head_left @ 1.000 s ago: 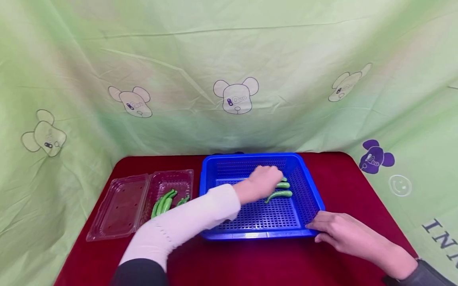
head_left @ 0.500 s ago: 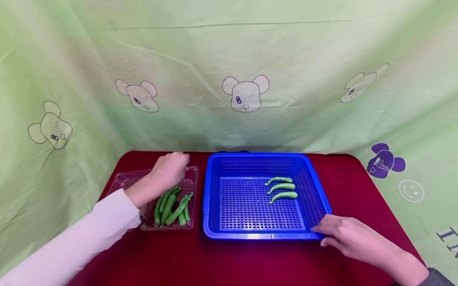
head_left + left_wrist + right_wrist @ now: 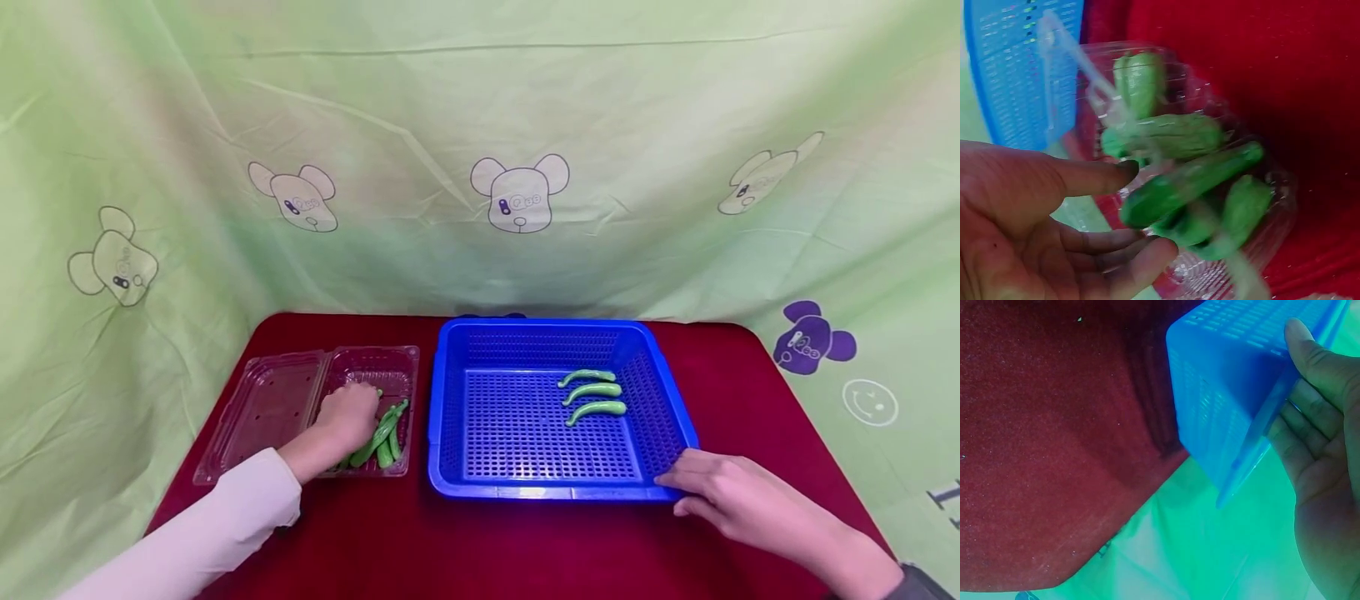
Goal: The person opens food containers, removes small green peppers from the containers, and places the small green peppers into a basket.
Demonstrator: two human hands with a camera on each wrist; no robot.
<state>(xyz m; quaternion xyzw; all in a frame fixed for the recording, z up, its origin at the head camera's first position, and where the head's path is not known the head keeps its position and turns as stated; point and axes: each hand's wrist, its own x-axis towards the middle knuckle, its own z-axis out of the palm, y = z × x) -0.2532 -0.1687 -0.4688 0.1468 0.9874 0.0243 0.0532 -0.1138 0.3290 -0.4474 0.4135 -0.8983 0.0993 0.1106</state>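
Observation:
A clear plastic clamshell tray [image 3: 390, 367] holds several green peppers [image 3: 386, 433]. My left hand [image 3: 352, 412] is down in the tray on top of them. In the left wrist view its thumb and fingers [image 3: 1097, 177] are stretched toward the peppers [image 3: 1191, 181], without closing on any. A blue perforated basket [image 3: 555, 493] stands to the right with three green peppers [image 3: 592, 398] lying in a row in its far right part. My right hand [image 3: 675, 487] rests on the table, straight fingers against the basket's front right corner [image 3: 1222, 381].
The tray's open lid [image 3: 266, 412] lies flat to its left. Everything sits on a red tablecloth [image 3: 487, 550]. A green printed curtain [image 3: 480, 125] hangs behind and around the table. The table's edges drop off at left and right.
My left hand left the blue basket, where a third pepper now lies, crossed left over the clamshell tray and came down onto the peppers there. The right hand stayed at the basket's corner.

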